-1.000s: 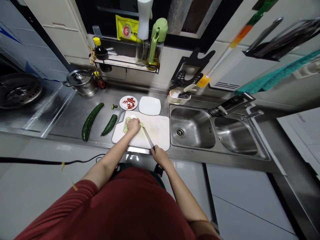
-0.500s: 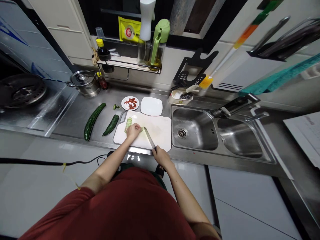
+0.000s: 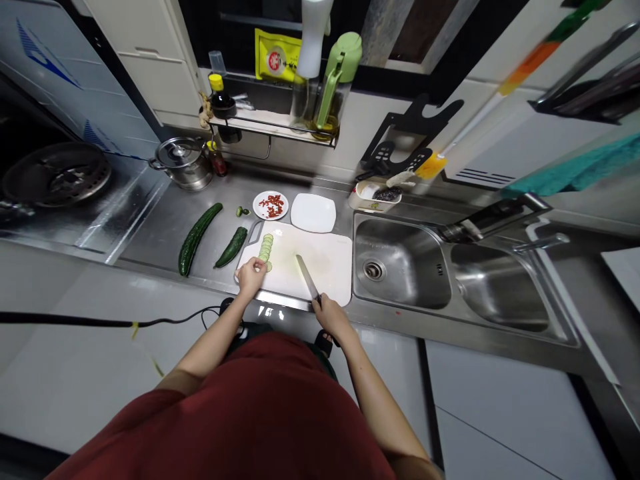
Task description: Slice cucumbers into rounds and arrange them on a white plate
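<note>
My left hand (image 3: 251,275) is at the left side of the white cutting board (image 3: 330,267). Its fingers are pinched together at a cucumber slice (image 3: 269,267), at the near end of a row of overlapping cucumber slices (image 3: 267,245). The fingers partly hide what they hold. In my right hand (image 3: 330,315) is the dark handle of a knife (image 3: 307,277). The blade points away from me over the middle of the board, touching no slices. Left of the board lie a cut cucumber (image 3: 231,248) and a longer whole cucumber (image 3: 199,240).
Behind the board are a plate of chopped red pieces (image 3: 271,205) and a white plate (image 3: 313,213). Small cucumber ends (image 3: 242,211) lie nearby. The double sink (image 3: 400,263) is at the right. A lidded pot (image 3: 184,163) stands back left, below a bottle shelf (image 3: 280,131).
My left hand has moved left with a cucumber slice, from beside the blade to the near end of the row. The knife stays over the board. The view has shifted slightly.
</note>
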### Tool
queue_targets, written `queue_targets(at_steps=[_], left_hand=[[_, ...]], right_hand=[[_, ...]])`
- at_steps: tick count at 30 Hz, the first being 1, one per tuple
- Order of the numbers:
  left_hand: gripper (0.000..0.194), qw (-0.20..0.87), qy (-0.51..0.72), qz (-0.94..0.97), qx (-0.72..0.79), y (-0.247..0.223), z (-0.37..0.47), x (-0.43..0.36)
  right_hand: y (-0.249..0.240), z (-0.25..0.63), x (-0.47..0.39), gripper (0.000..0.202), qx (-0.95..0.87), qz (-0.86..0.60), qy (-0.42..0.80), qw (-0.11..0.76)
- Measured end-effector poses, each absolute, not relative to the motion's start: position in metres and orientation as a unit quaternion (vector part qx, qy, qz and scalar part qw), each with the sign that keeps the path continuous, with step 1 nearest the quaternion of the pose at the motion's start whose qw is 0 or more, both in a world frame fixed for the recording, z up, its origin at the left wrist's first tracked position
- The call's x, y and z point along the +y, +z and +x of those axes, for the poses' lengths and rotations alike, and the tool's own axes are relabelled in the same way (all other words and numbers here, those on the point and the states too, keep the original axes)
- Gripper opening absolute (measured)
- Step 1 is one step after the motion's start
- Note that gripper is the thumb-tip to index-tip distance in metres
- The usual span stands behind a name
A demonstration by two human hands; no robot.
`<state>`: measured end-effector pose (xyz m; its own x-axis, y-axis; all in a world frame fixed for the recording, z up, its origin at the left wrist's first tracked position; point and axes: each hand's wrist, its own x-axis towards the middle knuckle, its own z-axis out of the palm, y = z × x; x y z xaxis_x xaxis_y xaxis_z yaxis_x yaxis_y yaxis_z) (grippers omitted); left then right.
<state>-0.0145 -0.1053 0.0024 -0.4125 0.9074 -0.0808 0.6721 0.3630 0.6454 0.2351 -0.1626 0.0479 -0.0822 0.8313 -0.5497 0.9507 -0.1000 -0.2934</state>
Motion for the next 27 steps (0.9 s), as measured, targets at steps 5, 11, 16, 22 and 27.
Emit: queue_targets(at_steps=[5, 11, 16, 22, 27], left_hand=[[0.010, 0.176, 0.258, 0.489, 0.814, 0.001, -0.021, -0.103], [0.009, 0.133, 0.245, 0.496, 0.822, 0.000, -0.023, -0.102], [0.010, 0.129, 0.239, 0.499, 0.823, 0.000, -0.021, -0.103], [0.012, 0.136, 0.256, 0.491, 0.821, -0.001, -0.022, -0.103], [0.016, 0.139, 0.265, 0.490, 0.819, 0.002, -0.019, -0.104]], right_hand=[[0.049, 0.235, -0.163, 0.034, 0.662, 0.672, -0.319, 0.094], [0.047, 0.237, -0.162, 0.034, 0.659, 0.672, -0.327, 0.087], [0.044, 0.238, -0.162, 0.031, 0.660, 0.674, -0.324, 0.070], [0.035, 0.242, -0.168, 0.029, 0.652, 0.700, -0.284, -0.053], [0.023, 0.259, -0.159, 0.033, 0.567, 0.727, -0.320, -0.220]])
